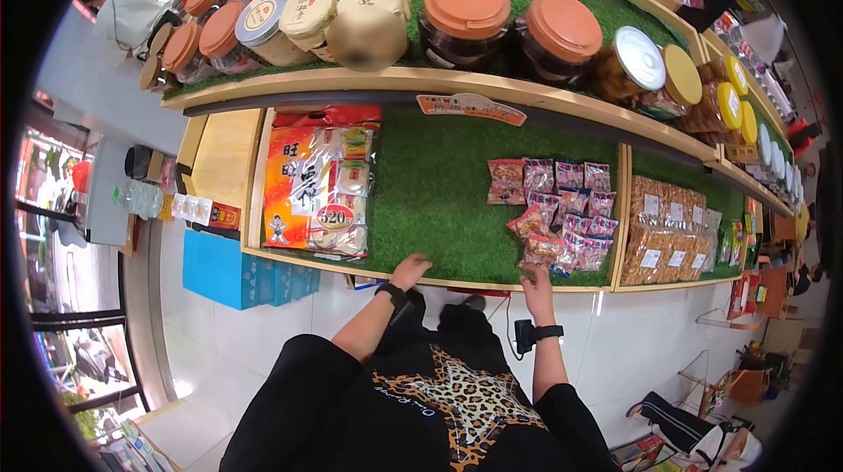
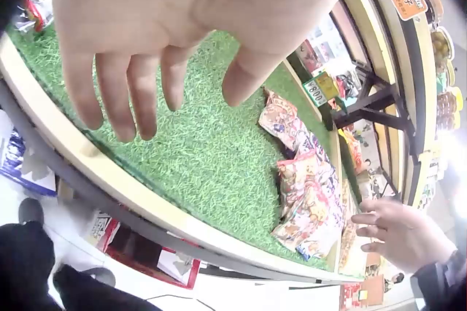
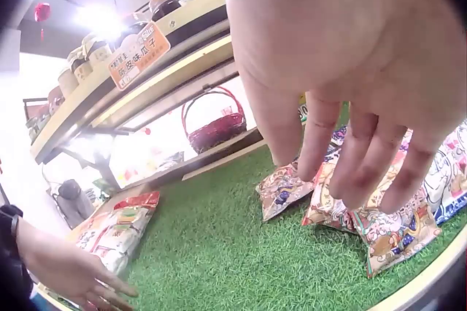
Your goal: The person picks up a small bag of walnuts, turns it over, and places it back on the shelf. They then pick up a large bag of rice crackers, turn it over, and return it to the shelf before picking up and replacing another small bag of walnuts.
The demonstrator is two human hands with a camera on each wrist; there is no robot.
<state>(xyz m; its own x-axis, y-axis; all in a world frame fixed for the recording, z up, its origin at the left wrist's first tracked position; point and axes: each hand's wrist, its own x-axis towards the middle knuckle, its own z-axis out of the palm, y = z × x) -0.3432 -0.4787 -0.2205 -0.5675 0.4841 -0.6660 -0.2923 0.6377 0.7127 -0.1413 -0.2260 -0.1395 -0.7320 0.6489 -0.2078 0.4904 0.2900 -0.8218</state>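
My left hand (image 1: 411, 272) hangs over the shelf's front edge with its fingers loosely extended and nothing in them. In the left wrist view the fingers (image 2: 142, 85) hover above green artificial turf (image 2: 197, 150). My right hand (image 1: 536, 286) is at the front edge too, just below a cluster of small snack bags (image 1: 575, 200). Its fingers (image 3: 361, 143) overlap the nearest patterned snack bags (image 3: 398, 234) in the right wrist view, relaxed and not curled round any. Left of the turf's bare stretch lies a large orange-red snack package (image 1: 320, 187).
Jars with orange lids (image 1: 467, 5) line the raised shelf (image 1: 421, 86) behind, which carries an orange sign (image 1: 470, 108). Past a wooden divider (image 1: 620, 208) are bags of brown snacks (image 1: 669, 230). Blue boxes (image 1: 224, 268) stand on the floor at left. A red basket (image 3: 217, 132) appears beyond the shelf.
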